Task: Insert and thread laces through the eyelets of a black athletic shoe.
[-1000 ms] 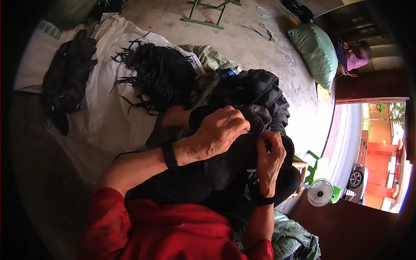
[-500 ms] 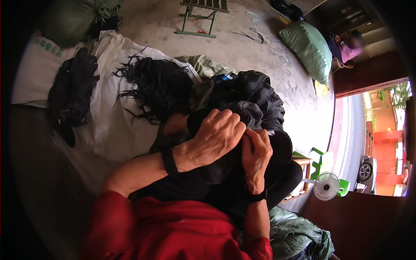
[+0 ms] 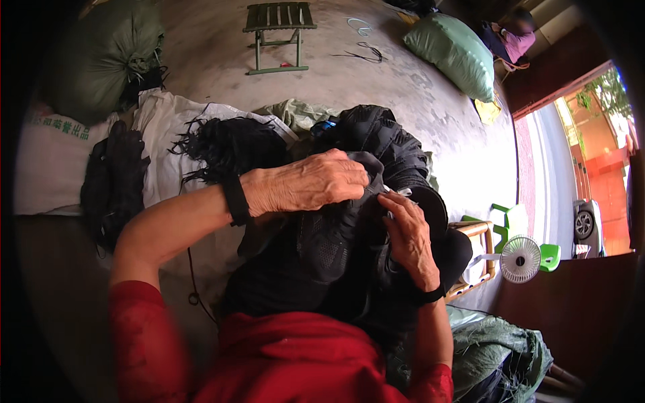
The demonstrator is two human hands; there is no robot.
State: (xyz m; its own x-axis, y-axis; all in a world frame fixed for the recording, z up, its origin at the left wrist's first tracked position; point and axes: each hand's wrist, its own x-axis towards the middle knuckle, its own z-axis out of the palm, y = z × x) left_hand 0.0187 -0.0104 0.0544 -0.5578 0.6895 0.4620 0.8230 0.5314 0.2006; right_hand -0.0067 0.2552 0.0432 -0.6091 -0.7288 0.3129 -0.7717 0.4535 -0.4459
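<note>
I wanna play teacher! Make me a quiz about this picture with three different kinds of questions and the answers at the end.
1. True or false: the sleeves are red.
2. What colour is the bulging sack at the upper right? A: red; B: pale green; C: black.
3. What are the left hand and the right hand both touching?

Key: 1. True. 2. B. 3. Dark fabric.

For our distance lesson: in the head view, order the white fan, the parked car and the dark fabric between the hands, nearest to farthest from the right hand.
1. Dark fabric: beside the right hand, to its left.
2. White fan: to the right.
3. Parked car: far right, outside.
</note>
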